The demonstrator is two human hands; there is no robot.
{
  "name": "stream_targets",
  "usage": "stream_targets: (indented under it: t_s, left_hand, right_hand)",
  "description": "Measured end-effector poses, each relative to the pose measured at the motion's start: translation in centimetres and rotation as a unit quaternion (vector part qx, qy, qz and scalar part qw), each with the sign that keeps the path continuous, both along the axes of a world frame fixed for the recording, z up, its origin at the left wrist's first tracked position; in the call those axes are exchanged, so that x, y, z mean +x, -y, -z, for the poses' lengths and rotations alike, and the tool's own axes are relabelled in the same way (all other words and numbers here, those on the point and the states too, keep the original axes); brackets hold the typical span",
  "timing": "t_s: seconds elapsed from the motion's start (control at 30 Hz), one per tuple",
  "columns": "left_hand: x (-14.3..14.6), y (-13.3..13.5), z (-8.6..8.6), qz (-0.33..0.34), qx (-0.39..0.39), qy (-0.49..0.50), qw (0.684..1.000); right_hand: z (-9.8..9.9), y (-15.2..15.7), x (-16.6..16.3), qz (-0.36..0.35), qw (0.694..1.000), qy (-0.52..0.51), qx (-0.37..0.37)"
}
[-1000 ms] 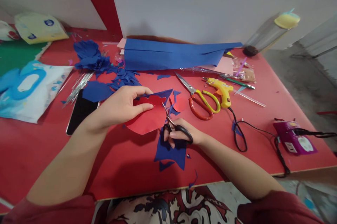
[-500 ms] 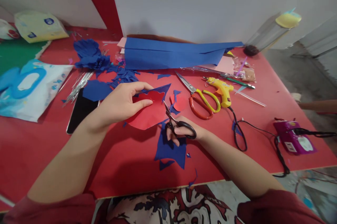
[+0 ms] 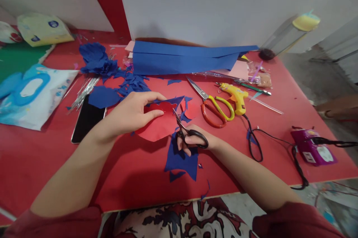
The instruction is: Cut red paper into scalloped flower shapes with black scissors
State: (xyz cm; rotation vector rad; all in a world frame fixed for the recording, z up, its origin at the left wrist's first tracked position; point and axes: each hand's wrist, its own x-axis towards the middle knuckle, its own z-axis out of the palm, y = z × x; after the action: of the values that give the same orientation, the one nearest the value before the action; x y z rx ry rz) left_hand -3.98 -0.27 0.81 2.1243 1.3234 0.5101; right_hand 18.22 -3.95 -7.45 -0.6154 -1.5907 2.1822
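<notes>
My left hand [image 3: 137, 113] pinches a sheet of red paper [image 3: 156, 128] together with dark blue paper [image 3: 177, 100] behind it, thumb on the red face. The red sheet's upper edge is wavy. In my right hand [image 3: 190, 143] is a small pair of scissors with black handles [image 3: 199, 132], fingers through the loops. Its blades point up and left, at the right edge of the held papers. Whether they bite into the paper I cannot tell. Under my right hand lies a jagged blue paper piece [image 3: 181, 165]; red scraps [image 3: 191, 109] rest beyond the blades.
Beyond my hands lie larger scissors [image 3: 208, 98] and a yellow glue gun [image 3: 236, 96], its cord trailing right towards a purple box [image 3: 311, 146]. Folded blue paper [image 3: 179, 59] lines the wall. Leftward are a phone [image 3: 86, 122], blue paper petals [image 3: 96, 61] and a wipes pack [image 3: 41, 96].
The held papers and my left hand have shifted slightly down and to the right, towards the scissors. My right hand stays almost in place.
</notes>
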Motion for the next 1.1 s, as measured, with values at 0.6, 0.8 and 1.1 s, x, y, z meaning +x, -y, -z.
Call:
stream_targets:
  t_s: [0.6,0.8,1.1]
  left_hand:
    - [0.8,-0.2,0.8,-0.01,-0.06,0.077,0.995]
    - [1.0,-0.1,1.0,0.007,-0.059,0.086,0.995]
    - [1.1,-0.1,1.2,0.007,-0.065,0.103,0.993]
  right_hand:
    - [0.1,0.0,-0.2,0.026,0.999,-0.021,-0.003]
    - [0.2,0.0,-0.3,0.023,0.999,-0.036,-0.004]
    - [0.7,0.0,-0.1,0.021,0.999,-0.048,0.0]
